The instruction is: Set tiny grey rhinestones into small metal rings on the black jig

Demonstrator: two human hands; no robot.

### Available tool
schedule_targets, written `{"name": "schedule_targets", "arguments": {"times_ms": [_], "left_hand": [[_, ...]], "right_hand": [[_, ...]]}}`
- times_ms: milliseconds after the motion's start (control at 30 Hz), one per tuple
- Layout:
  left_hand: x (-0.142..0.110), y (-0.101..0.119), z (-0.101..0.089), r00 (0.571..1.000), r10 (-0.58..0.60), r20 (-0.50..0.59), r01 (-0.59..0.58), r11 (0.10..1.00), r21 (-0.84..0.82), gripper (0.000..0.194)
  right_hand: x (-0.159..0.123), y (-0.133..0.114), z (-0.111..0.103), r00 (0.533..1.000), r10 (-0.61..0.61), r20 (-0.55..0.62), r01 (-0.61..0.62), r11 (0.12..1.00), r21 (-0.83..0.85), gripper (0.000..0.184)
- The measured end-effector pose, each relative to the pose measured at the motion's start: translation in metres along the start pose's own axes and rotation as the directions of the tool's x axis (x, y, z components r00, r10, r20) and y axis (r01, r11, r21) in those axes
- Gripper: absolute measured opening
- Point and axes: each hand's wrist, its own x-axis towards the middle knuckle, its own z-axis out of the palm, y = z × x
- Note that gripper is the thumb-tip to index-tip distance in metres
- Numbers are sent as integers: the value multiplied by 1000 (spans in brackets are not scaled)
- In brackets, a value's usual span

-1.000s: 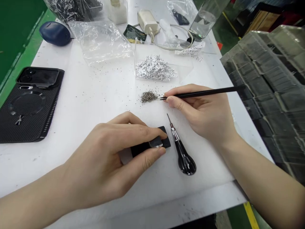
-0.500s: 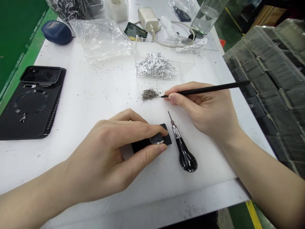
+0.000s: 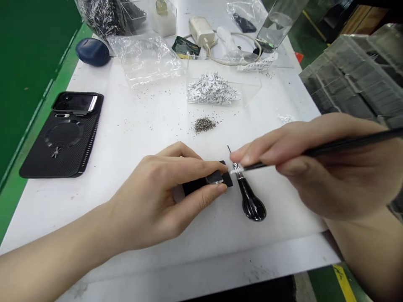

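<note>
Left hand (image 3: pixel 157 197) has the little dark piece (image 3: pixel 214 178) pinched just left of the screwdriver (image 3: pixel 250 201), right hand (image 3: pixel 330 184) grips tweezers (image 3: pixel 256 165) with tips by its collar, so imo go light and brace both wrists.

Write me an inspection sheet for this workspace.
Surface: white table, scattered with dark specks.
Things: left hand pinches a small dark glossy piece at a flat black block; right hand holds a slim black tool, tip blurred, near a black-handled, thin-shafted tool. Beyond: a grey-brown granule pile, white bits in a clear tray.
Clutter: black-cased phone, rounded navy object, crumpled clear bag.
Grippers: bare hands, both occupied.
Cables: pale cable, looped beside a white charger.
Surroundings: green floor left, stacked translucent boxes right.
</note>
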Motion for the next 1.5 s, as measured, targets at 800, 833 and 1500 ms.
{"name": "schedule_targets", "arguments": {"times_ms": [800, 833, 1500], "left_hand": [[1, 2, -2, 998, -47, 45, 49, 998, -26, 20], [1, 2, -2, 998, -50, 46, 51, 998, -27, 20], [2, -2, 2, 1000, -1, -24, -1, 999, -54, 17]], "right_hand": [[1, 4, 0, 970, -73, 233, 71, 997, 19, 9], [1, 4, 0, 971, -71, 230, 69, 997, 15, 10], [-6, 3, 5, 992, 123, 5, -123, 992, 16, 7]]}}
